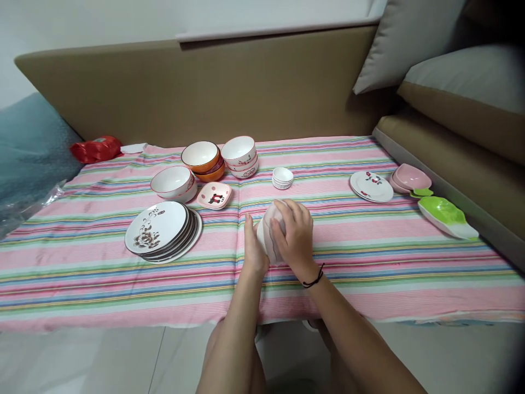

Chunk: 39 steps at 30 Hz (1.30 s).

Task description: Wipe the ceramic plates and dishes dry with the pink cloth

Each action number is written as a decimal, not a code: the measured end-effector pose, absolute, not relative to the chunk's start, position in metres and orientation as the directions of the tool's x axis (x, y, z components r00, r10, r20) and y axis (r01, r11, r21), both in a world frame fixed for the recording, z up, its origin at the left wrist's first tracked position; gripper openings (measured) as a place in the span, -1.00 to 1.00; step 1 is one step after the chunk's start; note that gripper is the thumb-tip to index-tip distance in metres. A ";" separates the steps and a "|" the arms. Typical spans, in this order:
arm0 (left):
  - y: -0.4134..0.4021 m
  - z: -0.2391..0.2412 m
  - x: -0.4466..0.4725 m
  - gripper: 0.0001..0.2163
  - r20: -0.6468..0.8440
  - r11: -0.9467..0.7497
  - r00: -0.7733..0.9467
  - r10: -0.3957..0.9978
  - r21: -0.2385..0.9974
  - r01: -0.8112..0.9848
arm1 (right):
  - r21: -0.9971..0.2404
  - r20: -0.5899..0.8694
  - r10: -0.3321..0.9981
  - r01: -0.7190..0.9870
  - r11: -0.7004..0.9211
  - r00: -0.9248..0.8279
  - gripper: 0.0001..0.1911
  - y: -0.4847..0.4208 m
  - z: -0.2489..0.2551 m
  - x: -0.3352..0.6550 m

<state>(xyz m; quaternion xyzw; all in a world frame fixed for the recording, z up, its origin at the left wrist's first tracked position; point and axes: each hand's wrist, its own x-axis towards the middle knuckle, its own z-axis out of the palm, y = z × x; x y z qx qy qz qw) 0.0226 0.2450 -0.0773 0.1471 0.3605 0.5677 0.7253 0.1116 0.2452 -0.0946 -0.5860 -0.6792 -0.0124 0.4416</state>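
Between my two hands, just above the striped cloth, is a pale pinkish-grey rounded thing [266, 236] with a thin dark wavy line across it. It looks like folded cloth, and whether a dish is inside it I cannot tell. My left hand [255, 249] supports it from the left and below, thumb up along its side. Over its top and right side my right hand [296, 232] is curled, fingers pressed on it. A dark cord is tied round the right wrist. Just beyond the hands stands a stack of small white dishes [283, 176].
Left are stacked plates [153, 227], square pink dishes [214, 195], red-rimmed bowls [172, 181], orange bowls [200, 156] and white bowls [238, 153]. Right are flowered plates [371, 186], pink bowls [411, 176] and a green leaf-shaped dish [443, 213]. Behind rises a brown backrest [262, 87].
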 end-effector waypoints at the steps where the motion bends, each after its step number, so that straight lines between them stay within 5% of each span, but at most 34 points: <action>1: 0.246 -0.078 0.022 -0.48 -0.353 0.293 0.072 0.933 0.628 -0.721 | -0.533 0.604 0.790 0.789 0.304 0.103 -0.58 0.245 -0.095 0.112; 9: 0.251 -0.081 0.008 -0.60 -0.260 0.094 -0.120 0.958 0.680 -0.727 | -0.851 0.449 0.848 0.425 0.309 0.282 -0.52 0.241 -0.103 0.108; 14: 0.251 -0.081 0.011 -0.57 -0.204 -0.007 -0.228 0.952 0.730 -0.683 | -0.995 0.096 0.925 -0.002 0.104 0.367 -0.51 0.241 -0.109 0.105; 19: 0.252 -0.083 0.016 -0.61 -0.111 -0.103 -0.287 0.951 0.764 -0.637 | -0.815 -0.223 0.958 -0.573 -0.083 0.179 -0.57 0.238 -0.108 0.094; 23: 0.253 -0.089 0.013 -0.58 -0.043 -0.077 -0.215 0.976 0.849 -0.523 | -0.629 -0.309 0.951 -0.746 -0.218 -0.018 -0.54 0.241 -0.102 0.093; 27: 0.252 -0.089 0.009 -0.66 0.046 -0.085 -0.122 0.991 0.936 -0.342 | -0.745 -0.213 0.944 -0.667 0.010 0.252 -0.60 0.249 -0.101 0.108; 32: 0.249 -0.080 0.009 -0.74 0.039 -0.062 -0.085 0.996 0.956 -0.287 | -0.957 0.028 0.908 -0.253 0.145 0.418 -0.57 0.255 -0.100 0.128; 36: 0.250 -0.080 0.008 -0.60 -0.166 0.142 -0.029 0.986 0.913 -0.383 | -0.969 0.247 0.884 0.091 0.230 0.398 -0.56 0.256 -0.097 0.137; 39: 0.251 -0.083 0.006 -0.33 -0.379 0.396 0.141 0.915 0.770 -0.500 | -0.836 0.509 0.827 0.367 0.408 0.239 -0.59 0.257 -0.093 0.143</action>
